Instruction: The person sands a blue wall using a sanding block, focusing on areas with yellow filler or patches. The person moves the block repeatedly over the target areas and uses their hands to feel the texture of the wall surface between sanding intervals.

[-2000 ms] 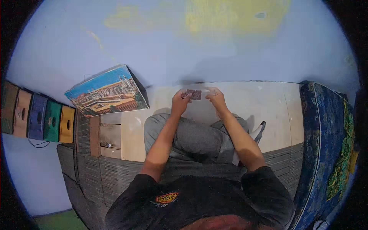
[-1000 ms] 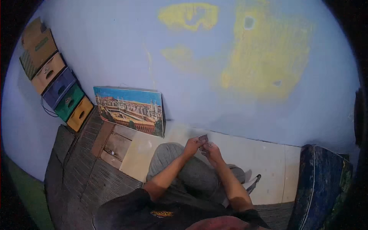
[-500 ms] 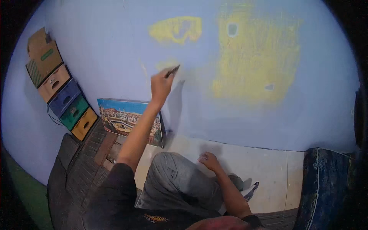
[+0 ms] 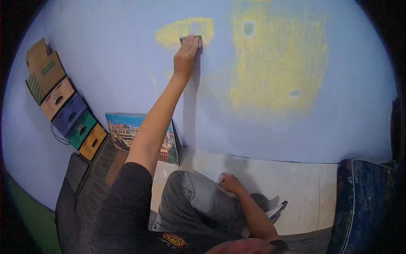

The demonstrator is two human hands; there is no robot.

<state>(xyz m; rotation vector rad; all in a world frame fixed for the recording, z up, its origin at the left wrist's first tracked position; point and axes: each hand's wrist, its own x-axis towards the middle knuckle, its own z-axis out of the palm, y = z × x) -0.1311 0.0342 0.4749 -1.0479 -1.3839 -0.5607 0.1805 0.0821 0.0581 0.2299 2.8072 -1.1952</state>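
My left hand [image 4: 186, 57] is raised to the pale blue wall [image 4: 270, 139]. Its fingers press a folded piece of dark sandpaper [image 4: 184, 40] flat against the lower edge of a small yellow patch [image 4: 169, 34]. A larger yellow patch [image 4: 279, 63] spreads over the wall to the right, with two small greyish spots in it. My right hand [image 4: 231, 183] hovers by my bent knee with its fingers curled closed; whatever may be inside them is hidden.
At left, a stack of coloured drawers [image 4: 80, 122] has a cardboard box [image 4: 46, 74] on top. A landscape picture panel [image 4: 169, 148] leans on the wall behind my left arm. A dark blue cushioned piece [image 4: 366, 199] stands at right on the pale tiled floor [image 4: 296, 182].
My left hand has moved up the wall with the sandpaper, from below the small yellow patch onto its lower edge. My right hand has stayed near my knee.
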